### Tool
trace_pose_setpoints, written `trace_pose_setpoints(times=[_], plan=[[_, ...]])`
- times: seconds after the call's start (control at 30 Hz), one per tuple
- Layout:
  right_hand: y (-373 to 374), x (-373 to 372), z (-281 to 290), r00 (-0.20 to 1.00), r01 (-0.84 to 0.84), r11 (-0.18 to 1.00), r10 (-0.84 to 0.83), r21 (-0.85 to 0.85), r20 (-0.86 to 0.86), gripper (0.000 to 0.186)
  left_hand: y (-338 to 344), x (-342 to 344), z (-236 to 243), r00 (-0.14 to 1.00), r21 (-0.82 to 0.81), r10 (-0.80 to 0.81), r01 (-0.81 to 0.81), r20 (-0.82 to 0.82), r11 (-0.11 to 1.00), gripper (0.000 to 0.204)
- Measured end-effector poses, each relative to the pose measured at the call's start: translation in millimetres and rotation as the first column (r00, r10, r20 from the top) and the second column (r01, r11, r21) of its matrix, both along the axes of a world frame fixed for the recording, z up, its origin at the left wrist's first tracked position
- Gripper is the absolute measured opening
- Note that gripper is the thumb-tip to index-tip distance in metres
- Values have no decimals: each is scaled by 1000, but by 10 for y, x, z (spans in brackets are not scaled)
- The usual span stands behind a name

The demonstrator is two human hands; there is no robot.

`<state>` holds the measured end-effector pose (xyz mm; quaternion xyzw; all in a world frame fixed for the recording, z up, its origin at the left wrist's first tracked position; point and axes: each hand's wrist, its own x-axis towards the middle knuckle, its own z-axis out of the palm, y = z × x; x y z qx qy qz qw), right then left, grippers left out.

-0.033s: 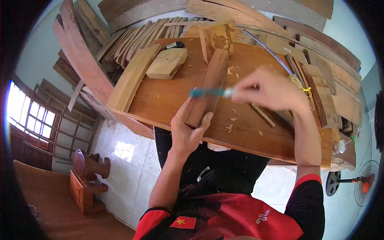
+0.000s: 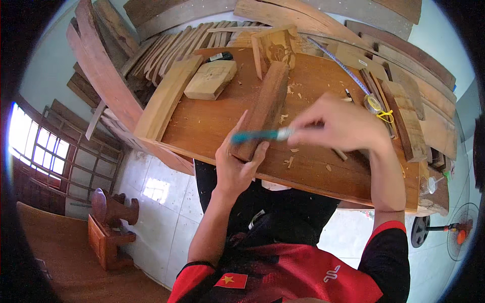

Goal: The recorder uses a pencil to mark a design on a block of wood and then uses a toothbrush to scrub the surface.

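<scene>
Left hand (image 2: 236, 164): closed around the near end of a long reddish wooden block (image 2: 264, 108), thumb along the left face, fingers wrapped under and over the end; the block lies flat on the workbench (image 2: 202, 126) and runs away from the hand toward the far edge.

Right hand (image 2: 339, 126): fingers pinched shut on a slim teal-handled tool (image 2: 260, 135), blurred; the tool points left from the fingers and crosses over the block just beyond the left hand. Whether its tip touches the wood cannot be told.

Wood chips (image 2: 289, 161): scattered on the bench between and below the two hands.

Pale carved wooden piece (image 2: 209, 80): beyond and left of the left hand, well apart from it.

Light plank (image 2: 166, 98): along the bench's left edge, left of the block.

Upright carved panel (image 2: 275, 50): at the far end of the block.

Tape measure (image 2: 374, 103): just beyond the right hand, its blade stretching away to the upper left.

Stacked timber (image 2: 166, 43): past the bench, far from both hands.

Floor fan (image 2: 454, 235): lower right, beyond the right elbow.
</scene>
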<state>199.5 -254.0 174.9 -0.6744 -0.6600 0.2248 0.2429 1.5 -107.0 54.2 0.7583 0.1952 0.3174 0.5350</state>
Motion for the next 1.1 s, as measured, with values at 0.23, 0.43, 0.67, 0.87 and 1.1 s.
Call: trace_pose_setpoints(times=[0.23, 0.43, 0.67, 0.87, 1.1], plan=[[-83, 597, -95, 925, 327, 933, -349, 152, 152, 30, -15, 46, -37, 995, 102, 1, -12, 102, 995, 68], [4, 122, 49, 994, 26, 1000, -25, -7, 108, 32, 21, -40, -19, 1000, 22, 21, -21, 19, 1000, 67], [12, 564, -192, 948, 239, 951, -272, 196, 163, 27, -5, 59, -13, 998, 88, 9, -14, 59, 996, 66], [66, 372, -57, 984, 168, 985, -171, 45, 56, 28, 9, -26, -34, 997, 34, 10, -13, 78, 999, 66], [-6, 204, -85, 997, 72, 997, -73, 42, 38, 27, 41, 46, -59, 994, 153, -21, 4, 106, 988, 67]])
